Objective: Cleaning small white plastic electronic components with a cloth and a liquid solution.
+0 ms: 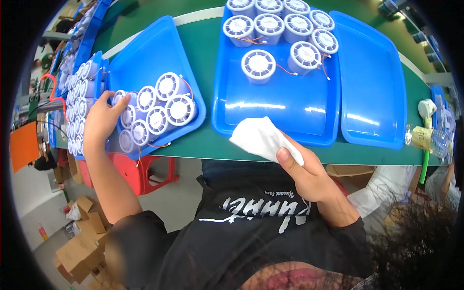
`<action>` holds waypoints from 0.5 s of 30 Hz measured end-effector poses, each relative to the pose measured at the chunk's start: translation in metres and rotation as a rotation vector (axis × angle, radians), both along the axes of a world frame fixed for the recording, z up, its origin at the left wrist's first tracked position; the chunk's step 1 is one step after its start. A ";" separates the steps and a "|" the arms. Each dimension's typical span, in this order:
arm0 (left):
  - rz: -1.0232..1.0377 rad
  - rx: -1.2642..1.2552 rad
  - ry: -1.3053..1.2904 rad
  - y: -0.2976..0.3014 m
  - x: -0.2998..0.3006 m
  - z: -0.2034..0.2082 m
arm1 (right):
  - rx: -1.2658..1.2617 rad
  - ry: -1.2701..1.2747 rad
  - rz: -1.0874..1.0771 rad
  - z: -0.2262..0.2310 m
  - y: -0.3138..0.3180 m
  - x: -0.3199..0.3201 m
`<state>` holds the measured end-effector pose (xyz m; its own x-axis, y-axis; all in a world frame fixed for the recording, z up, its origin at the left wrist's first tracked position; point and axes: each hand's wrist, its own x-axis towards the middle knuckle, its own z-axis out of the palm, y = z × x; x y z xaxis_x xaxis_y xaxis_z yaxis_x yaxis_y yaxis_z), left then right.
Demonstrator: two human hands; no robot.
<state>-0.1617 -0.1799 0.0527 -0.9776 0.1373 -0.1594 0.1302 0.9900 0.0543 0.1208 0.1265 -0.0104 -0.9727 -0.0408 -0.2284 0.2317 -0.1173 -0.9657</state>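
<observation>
My left hand (103, 116) reaches into the left blue tray (150, 53), its thumb and fingers closed round a white round unit (119, 97) at the edge of a cluster. Several like units, such as this white cylinder (168, 86) with a slotted ring top, stand close together there, some with thin orange-red leads. My right hand (307, 169) grips a folded white cloth (261, 137) between thumb and fingers, over the near edge of the middle blue tray (270, 113). Several more white cylinders (258, 65) stand in that tray's far part.
Another blue tray (372, 87) lies on the green table (203, 58) to the right. Beyond the left tray, more white units (79, 104) fill another tray. A bottle (439, 142) and tape roll (421, 137) sit at the right end. Red stools (137, 174) and cardboard boxes (82, 246) are below.
</observation>
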 end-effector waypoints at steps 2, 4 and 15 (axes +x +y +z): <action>0.044 0.066 -0.075 -0.001 -0.006 -0.003 | -0.109 -0.020 -0.028 -0.003 0.002 0.003; -0.004 0.050 -0.035 -0.004 -0.012 -0.007 | -0.361 -0.062 -0.065 -0.002 0.004 0.003; -0.335 1.508 -0.290 0.061 0.096 -0.012 | -0.849 0.022 -0.317 0.004 0.009 -0.014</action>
